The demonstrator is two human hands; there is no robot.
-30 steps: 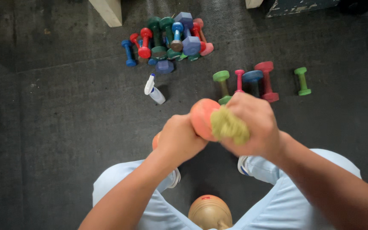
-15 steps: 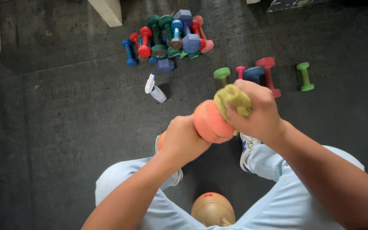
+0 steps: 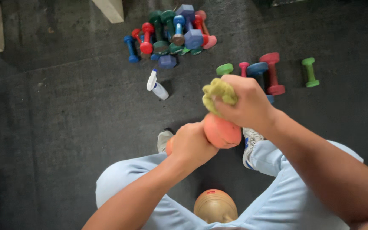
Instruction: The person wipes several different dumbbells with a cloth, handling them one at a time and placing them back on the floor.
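Near the middle of the frame, the left hand [image 3: 191, 145] wraps closed around the handle of an orange rubber-coated dumbbell [image 3: 221, 130], held above the dark floor [image 3: 64, 106]. The right hand [image 3: 245, 102] has its fingers clenched on a crumpled yellow-green cloth [image 3: 218, 93], pressed against the dumbbell's upper head. The dumbbell looks dense and rigid, its coating smooth and likely a little slick, so the narrow handle seems the surest hold. The cloth is soft and light. In the upper centre lies a white spray bottle [image 3: 156, 87] beside a pile of coloured dumbbells [image 3: 171, 34].
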